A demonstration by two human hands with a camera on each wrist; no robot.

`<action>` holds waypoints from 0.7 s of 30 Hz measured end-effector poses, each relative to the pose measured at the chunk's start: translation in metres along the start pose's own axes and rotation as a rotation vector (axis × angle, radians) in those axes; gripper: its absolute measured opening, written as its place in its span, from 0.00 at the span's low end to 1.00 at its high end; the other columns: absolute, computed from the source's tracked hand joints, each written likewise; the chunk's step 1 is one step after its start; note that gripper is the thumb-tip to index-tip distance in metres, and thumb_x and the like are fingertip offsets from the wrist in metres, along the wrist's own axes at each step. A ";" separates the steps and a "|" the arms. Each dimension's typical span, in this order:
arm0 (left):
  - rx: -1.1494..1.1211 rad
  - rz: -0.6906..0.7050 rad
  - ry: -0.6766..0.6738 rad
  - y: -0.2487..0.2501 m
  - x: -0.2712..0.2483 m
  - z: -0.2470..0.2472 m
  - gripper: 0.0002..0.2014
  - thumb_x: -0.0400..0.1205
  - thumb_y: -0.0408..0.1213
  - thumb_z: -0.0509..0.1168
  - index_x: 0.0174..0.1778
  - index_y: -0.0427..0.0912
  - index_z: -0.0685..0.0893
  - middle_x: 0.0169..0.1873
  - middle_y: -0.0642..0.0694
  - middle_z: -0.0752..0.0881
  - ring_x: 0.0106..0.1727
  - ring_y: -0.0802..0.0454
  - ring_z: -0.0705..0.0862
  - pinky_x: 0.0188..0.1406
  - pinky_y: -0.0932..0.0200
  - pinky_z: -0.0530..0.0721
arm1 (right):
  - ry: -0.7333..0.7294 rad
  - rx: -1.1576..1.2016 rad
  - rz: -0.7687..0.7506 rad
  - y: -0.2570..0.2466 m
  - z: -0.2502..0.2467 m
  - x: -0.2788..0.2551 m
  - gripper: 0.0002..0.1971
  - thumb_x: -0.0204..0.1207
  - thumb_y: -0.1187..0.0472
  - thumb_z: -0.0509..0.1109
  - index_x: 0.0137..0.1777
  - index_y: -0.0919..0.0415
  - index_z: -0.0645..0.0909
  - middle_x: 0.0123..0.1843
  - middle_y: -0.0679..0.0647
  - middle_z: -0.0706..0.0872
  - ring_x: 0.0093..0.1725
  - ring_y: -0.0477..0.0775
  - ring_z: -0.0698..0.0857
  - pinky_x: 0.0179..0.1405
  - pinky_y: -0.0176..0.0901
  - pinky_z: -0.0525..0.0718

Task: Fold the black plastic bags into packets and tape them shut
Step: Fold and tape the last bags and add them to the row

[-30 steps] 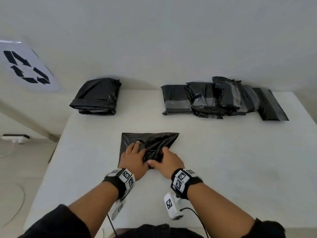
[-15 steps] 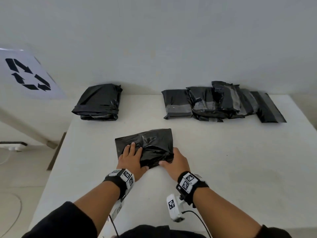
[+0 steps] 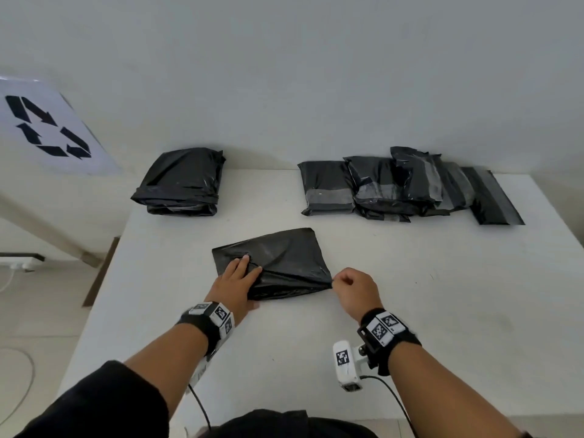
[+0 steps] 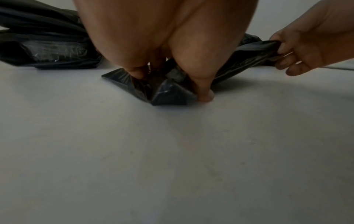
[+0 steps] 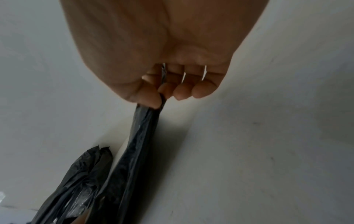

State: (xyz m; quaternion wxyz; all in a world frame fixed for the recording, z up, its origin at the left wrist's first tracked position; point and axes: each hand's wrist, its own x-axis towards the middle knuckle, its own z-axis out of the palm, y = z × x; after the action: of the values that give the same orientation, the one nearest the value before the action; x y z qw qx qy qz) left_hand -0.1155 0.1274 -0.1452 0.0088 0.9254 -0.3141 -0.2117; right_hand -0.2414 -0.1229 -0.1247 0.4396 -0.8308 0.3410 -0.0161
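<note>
1. Recycling symbol point(image 3: 47, 126): three black chasing arrows on a white sheet on the wall, far up and left of the left hand point(image 3: 235, 286). No words on it.
2. Square black-and-white coded markers point(image 3: 221, 312) on both wristbands and on the white camera unit; not readable as text.
3. No lettering, brand or number legible elsewhere.

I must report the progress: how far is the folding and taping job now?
Done: a row of taped packets lies at the table's far right. In hand: one black bag, left hand pressing it flat, right hand pinching its right corner; no tape on it. Left: the untaped stack at the far left.
</note>
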 end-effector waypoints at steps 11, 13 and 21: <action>0.004 0.465 0.304 -0.015 -0.030 0.006 0.14 0.74 0.50 0.64 0.53 0.55 0.87 0.49 0.55 0.83 0.52 0.50 0.80 0.51 0.51 0.82 | -0.170 -0.525 -0.646 -0.031 0.028 0.003 0.17 0.81 0.60 0.62 0.67 0.46 0.82 0.75 0.45 0.77 0.74 0.53 0.70 0.69 0.53 0.71; 0.027 0.419 0.340 -0.021 -0.033 0.014 0.13 0.76 0.53 0.61 0.46 0.55 0.88 0.45 0.56 0.85 0.48 0.50 0.83 0.51 0.51 0.81 | -0.378 -0.734 -0.638 -0.035 0.038 0.001 0.21 0.84 0.58 0.59 0.76 0.45 0.74 0.82 0.45 0.69 0.82 0.55 0.62 0.77 0.57 0.60; 0.057 0.019 0.385 -0.041 -0.018 -0.002 0.22 0.82 0.55 0.51 0.50 0.51 0.89 0.53 0.53 0.88 0.70 0.44 0.79 0.74 0.42 0.65 | -0.546 -0.958 -0.573 -0.051 0.063 -0.037 0.16 0.86 0.53 0.56 0.68 0.52 0.79 0.65 0.56 0.81 0.62 0.63 0.80 0.63 0.56 0.70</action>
State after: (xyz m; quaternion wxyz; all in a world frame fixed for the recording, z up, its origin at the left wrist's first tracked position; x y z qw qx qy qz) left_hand -0.1039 0.1711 -0.1428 0.0446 0.9458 -0.3211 -0.0218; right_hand -0.2214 -0.0365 -0.1149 0.0677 -0.9685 -0.0510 0.2342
